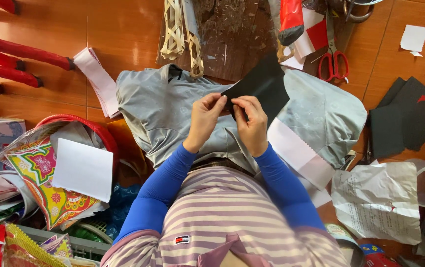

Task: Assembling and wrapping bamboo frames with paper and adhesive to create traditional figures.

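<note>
Warm orange-brown floorboards [123, 29] filled the view, crowded with craft scraps; the person sat cross-legged in grey trousers [163, 113], looking straight down at the work in the lap. Both hands met over the knees; the left hand [203, 118] pinched the near corner of a black paper sheet [264, 84] between thumb and fingertips, and the right hand [252, 121] closed on the same edge just beside it, fingers curled narrow, nothing else held. The sheet rose away from the body, tilted toward a dark work board [232, 34] that lay beyond the knees; whether it was one layer or a folded one could not be told.

A strip of white paper with a pinked edge [299, 153] lay across the right thigh; red-handled scissors [332, 62] rested on the floor beyond that knee, well apart from the hands; a stack of black sheets [405, 118] sat further to the right, and a crumpled plastic bag [378, 202] lay near it. To the left lay a white card [83, 170] over bright patterned papers [44, 183].

Judged from the grip, the step seemed to be working the sheet's corner; it would go best with both thumbs kept close together, pressure light and even; a hard pull might tear or crease the thin paper.
</note>
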